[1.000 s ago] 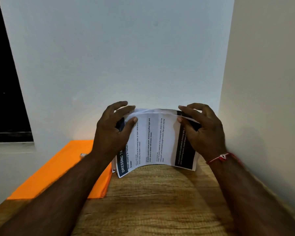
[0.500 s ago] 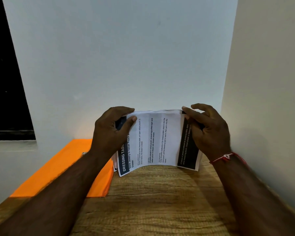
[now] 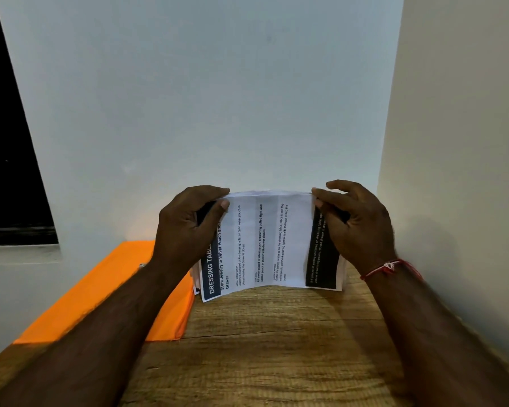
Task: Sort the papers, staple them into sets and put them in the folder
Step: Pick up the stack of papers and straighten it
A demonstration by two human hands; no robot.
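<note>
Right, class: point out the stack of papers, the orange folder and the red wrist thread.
stack of papers (image 3: 265, 242), head view, white middle of front sheet.
orange folder (image 3: 100, 277), head view, bare top cover.
red wrist thread (image 3: 390, 266), head view, knot at the wrist.

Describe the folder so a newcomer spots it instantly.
Start at the wooden table against the white wall. On its left side, next to the printed papers held upright, lies the folder. It is the only flat, bright orange thing there.
</note>
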